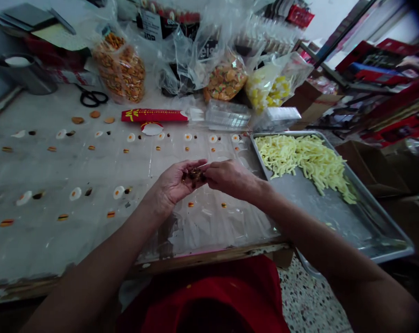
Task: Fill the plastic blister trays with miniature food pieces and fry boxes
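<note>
- Small brown pieces (194, 175): heaped in cupped left hand (174, 181).
- Right hand (228, 177): fingers drawn narrow at heap; cannot tell if one piece is gripped.
- Probably light, slick, fairly stiff; best pinched singly by edges.

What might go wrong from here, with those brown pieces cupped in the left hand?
The left hand cups a loose pile of small brown pieces, so some could spill onto the clear plastic.

The right hand could nudge the small layered piece if it dips.

The right forearm seems near the metal tray, and might bump it.
</note>
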### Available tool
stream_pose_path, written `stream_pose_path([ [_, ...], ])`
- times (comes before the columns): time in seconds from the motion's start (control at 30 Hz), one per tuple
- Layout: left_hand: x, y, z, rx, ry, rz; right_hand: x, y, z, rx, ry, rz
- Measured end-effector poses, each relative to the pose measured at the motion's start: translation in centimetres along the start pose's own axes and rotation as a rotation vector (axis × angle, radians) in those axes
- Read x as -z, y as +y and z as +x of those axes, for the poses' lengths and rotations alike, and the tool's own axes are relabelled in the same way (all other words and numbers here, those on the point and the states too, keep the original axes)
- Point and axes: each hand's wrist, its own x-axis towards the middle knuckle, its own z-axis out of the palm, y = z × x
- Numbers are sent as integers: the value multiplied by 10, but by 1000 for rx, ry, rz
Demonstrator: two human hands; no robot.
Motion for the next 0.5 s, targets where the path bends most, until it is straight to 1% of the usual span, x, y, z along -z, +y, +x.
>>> stream_pose_path([
  [0.07, -7, -5, 6, 3, -14, -29, 5, 13, -9, -34, 67, 14],
  [0.17, -10, -12, 12, 5, 0, -25, -1, 38, -33, -68, 261, 260],
  [0.2, -10, -14, 12, 2, 16, -13, -6, 46, -42, -61, 291, 351],
  [0.27, -9, -17, 12, -3, 61, 10, -18, 59, -57, 9, 253, 452],
  [0.33, -10, -19, 11, -9, 95, 23, -31, 69, -65, 105, 179, 453],
  [0.37, -12, -19, 11, -11, 104, 29, -36, 73, -66, 137, 163, 438],
  [0.5, -21, -19, 11, -54, 80, 31, -44, 89, -59, 169, 168, 406],
])
